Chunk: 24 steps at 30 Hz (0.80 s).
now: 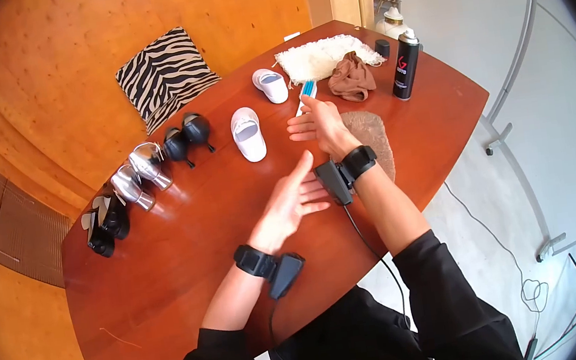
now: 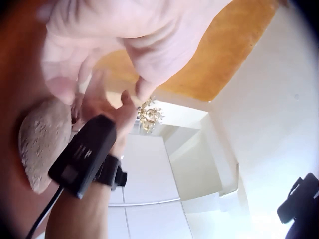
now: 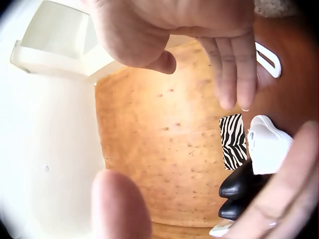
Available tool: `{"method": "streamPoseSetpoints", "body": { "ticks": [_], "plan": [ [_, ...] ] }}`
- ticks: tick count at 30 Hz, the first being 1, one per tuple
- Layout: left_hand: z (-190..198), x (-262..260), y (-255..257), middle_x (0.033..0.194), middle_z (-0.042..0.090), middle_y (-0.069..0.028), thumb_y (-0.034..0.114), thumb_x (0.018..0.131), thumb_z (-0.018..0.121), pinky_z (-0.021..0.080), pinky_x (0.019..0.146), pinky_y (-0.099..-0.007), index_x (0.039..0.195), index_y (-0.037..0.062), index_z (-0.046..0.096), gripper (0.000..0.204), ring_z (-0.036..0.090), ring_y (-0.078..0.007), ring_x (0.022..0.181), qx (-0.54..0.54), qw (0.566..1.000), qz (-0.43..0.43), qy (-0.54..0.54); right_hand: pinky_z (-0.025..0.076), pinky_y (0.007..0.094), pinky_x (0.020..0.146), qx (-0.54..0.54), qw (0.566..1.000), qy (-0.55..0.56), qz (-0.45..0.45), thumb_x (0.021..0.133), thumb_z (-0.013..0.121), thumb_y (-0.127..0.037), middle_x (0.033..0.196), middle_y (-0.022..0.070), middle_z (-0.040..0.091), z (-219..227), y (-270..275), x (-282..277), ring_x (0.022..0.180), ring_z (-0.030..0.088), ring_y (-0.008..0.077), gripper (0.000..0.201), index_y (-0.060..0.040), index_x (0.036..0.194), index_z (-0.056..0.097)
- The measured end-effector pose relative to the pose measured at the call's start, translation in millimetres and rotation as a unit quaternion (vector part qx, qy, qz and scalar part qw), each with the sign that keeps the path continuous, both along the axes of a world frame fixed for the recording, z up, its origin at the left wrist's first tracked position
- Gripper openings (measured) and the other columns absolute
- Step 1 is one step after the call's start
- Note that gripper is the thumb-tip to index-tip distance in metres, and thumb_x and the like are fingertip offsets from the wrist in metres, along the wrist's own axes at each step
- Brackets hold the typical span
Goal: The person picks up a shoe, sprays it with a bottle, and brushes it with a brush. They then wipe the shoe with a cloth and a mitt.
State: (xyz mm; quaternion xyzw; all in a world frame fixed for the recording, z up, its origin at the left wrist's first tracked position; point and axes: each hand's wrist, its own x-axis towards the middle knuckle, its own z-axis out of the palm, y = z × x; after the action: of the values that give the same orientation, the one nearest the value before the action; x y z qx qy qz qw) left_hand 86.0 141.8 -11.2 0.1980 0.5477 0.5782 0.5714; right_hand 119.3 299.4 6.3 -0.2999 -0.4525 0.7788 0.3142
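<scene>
A mottled orange wall [image 1: 245, 5] rises behind the polished reddish-brown tabletop [image 1: 197, 263], with a zebra-striped cushion [image 1: 165, 73] against it and a brown ribbed surface [image 1: 11, 235] at the head view's left. To the right, a large pale panel [image 1: 476, 13] with a curved metal frame and casters stands on a pale, glossy floor [image 1: 443, 215]. Bright light washes the white upper surfaces [image 2: 269, 104], near an ornate gold fixture [image 2: 149, 115].
</scene>
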Motion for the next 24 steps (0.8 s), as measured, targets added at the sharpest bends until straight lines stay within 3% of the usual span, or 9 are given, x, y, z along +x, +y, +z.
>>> {"method": "streamPoseSetpoints", "body": {
  "ticks": [3, 9, 11, 13, 15, 18, 21, 22, 24],
  "plan": [
    [-17, 10, -1, 0.101, 0.063, -0.0095, 0.053, 0.086, 0.054, 0.044, 0.09, -0.037, 0.103, 0.007, 0.058, 0.049, 0.059, -0.0201, 0.094, 0.083, 0.993, -0.042, -0.072, 0.057, 0.038, 0.063, 0.001, 1.0, -0.007, 0.007, 0.093, 0.046, -0.028, 0.092, 0.0273, 0.061, -6, -7, -10, 0.075, 0.064, 0.0322, 0.046, 0.014, 0.111, 0.041],
    [-22, 21, -2, 0.097, 0.062, -0.0055, 0.034, 0.086, 0.065, 0.047, 0.087, -0.0345, 0.103, 0.0052, 0.057, 0.035, 0.059, -0.0156, 0.091, 0.088, 0.994, 0.021, -0.057, 0.055, 0.0352, 0.052, 0.14, 0.984, -0.103, -0.05, 0.093, 0.045, -0.021, 0.081, 0.021, 0.065, -15, -20, -29, 0.069, 0.066, 0.0289, 0.032, 0.0079, 0.104, 0.051],
    [-27, 20, -3, 0.096, 0.061, -0.0047, 0.03, 0.085, 0.066, 0.049, 0.084, -0.0339, 0.103, 0.0048, 0.057, 0.032, 0.059, -0.0154, 0.089, 0.095, 0.99, 0.031, -0.097, 0.053, 0.0389, 0.055, 0.496, 0.819, -0.252, -0.14, 0.091, 0.045, -0.018, 0.082, 0.0231, 0.064, -13, -20, -31, 0.067, 0.065, 0.0325, 0.023, 0.0026, 0.098, 0.053],
    [-32, 19, -3, 0.097, 0.061, -0.0051, 0.029, 0.085, 0.066, 0.049, 0.084, -0.0344, 0.104, 0.0043, 0.057, 0.033, 0.059, -0.0159, 0.09, 0.094, 0.99, 0.026, -0.106, 0.05, 0.0454, 0.061, 0.532, 0.782, -0.293, -0.139, 0.088, 0.046, -0.016, 0.084, 0.0251, 0.063, -15, -18, -29, 0.067, 0.063, 0.0382, 0.018, -0.0004, 0.094, 0.054],
    [-35, 18, -3, 0.099, 0.061, -0.0055, 0.028, 0.085, 0.066, 0.049, 0.083, -0.0348, 0.104, 0.0038, 0.057, 0.033, 0.059, -0.0164, 0.09, 0.094, 0.988, 0.023, -0.117, 0.05, 0.0435, 0.059, 0.703, 0.658, -0.253, -0.096, 0.086, 0.048, -0.013, 0.075, 0.0204, 0.063, -19, -14, -29, 0.066, 0.062, 0.0375, 0.012, -0.0034, 0.09, 0.054],
    [-35, 13, -2, 0.099, 0.061, -0.0067, 0.026, 0.085, 0.066, 0.049, 0.083, -0.035, 0.106, 0.0024, 0.056, 0.034, 0.059, -0.018, 0.09, 0.118, 0.985, 0.015, -0.126, 0.05, 0.0421, 0.06, 0.728, 0.638, -0.245, -0.05, 0.084, 0.05, -0.009, 0.077, 0.0211, 0.063, -12, -19, -29, 0.064, 0.061, 0.0379, 0.011, -0.003, 0.091, 0.056],
    [-37, 9, 1, 0.101, 0.06, -0.0083, 0.024, 0.086, 0.065, 0.048, 0.085, -0.0361, 0.108, 0.001, 0.055, 0.034, 0.059, -0.02, 0.092, 0.145, 0.983, 0.001, -0.11, 0.052, 0.0399, 0.06, 0.632, 0.76, -0.144, -0.036, 0.085, 0.051, -0.012, 0.077, 0.019, 0.065, -14, -19, -35, 0.064, 0.065, 0.0305, 0.015, 0.0019, 0.085, 0.057],
    [-38, 9, 2, 0.103, 0.06, -0.0091, 0.024, 0.086, 0.064, 0.047, 0.087, -0.0372, 0.108, 0.0001, 0.055, 0.034, 0.059, -0.0208, 0.094, 0.151, 0.982, -0.01, -0.113, 0.052, 0.0399, 0.06, 0.633, 0.76, -0.145, -0.036, 0.085, 0.051, -0.012, 0.077, 0.019, 0.065, -12, -20, -36, 0.064, 0.065, 0.0305, 0.015, 0.0019, 0.085, 0.057],
    [-38, 8, 4, 0.104, 0.06, -0.01, 0.024, 0.087, 0.063, 0.047, 0.089, -0.0382, 0.109, -0.0007, 0.054, 0.034, 0.059, -0.0216, 0.096, 0.157, 0.981, -0.021, -0.116, 0.052, 0.0295, 0.059, 0.413, 0.908, -0.066, 0.039, 0.086, 0.054, -0.007, 0.076, 0.0135, 0.066, -9, -21, -36, 0.063, 0.065, 0.0205, 0.012, 0.0024, 0.091, 0.058]
  ]
}}
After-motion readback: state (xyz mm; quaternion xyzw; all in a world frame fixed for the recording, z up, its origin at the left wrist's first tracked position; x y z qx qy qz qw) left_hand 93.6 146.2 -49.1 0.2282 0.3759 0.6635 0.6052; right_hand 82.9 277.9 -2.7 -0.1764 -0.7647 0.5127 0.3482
